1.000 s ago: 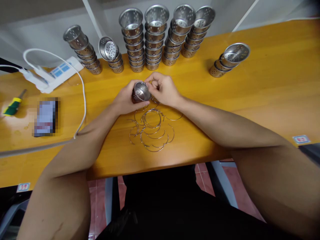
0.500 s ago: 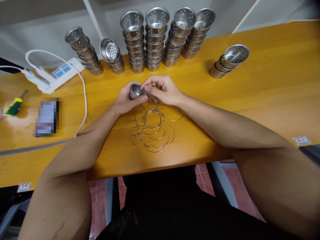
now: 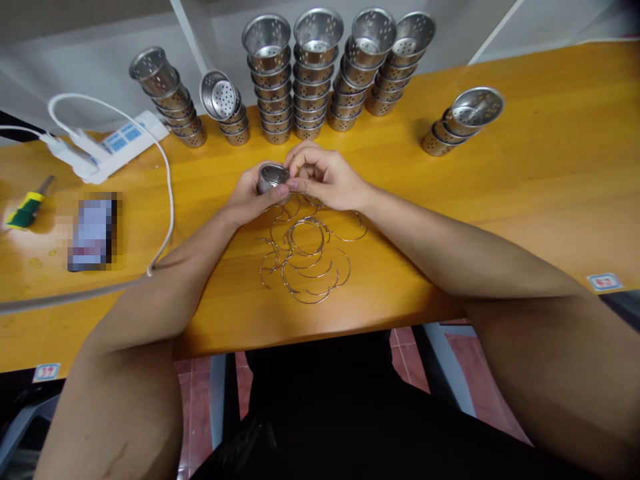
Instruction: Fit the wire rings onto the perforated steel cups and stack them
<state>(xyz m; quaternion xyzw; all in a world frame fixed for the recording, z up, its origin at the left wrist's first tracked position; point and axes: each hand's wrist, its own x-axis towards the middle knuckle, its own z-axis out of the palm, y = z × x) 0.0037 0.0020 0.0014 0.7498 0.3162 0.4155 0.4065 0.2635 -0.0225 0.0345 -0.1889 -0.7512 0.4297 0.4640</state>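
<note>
A small perforated steel strainer cup (image 3: 273,175) is tilted with its mouth facing up toward me. My left hand (image 3: 251,197) wraps round it from the left, thumb along the near side. At the cup's right rim, my right hand (image 3: 323,175) is closed in a pinch, fingertips against the edge. Whatever lies between those fingertips is too small or hidden to make out. Just below both hands, several thin wire rings (image 3: 306,239), some of them open arcs, lie in a loose tangle on the wooden table (image 3: 400,293).
Stacks of perforated cups (image 3: 270,80) line the back, with a shorter stack (image 3: 453,127) off to the right. On the left are a power strip (image 3: 123,147) with a white cable (image 3: 170,193), a phone (image 3: 93,233) and a yellow-green screwdriver (image 3: 25,210).
My right hand's fingers have shifted slightly along the cup's right rim, and the left thumb has drawn back a little. The cup stays in my left hand; the wire rings lie as before.
</note>
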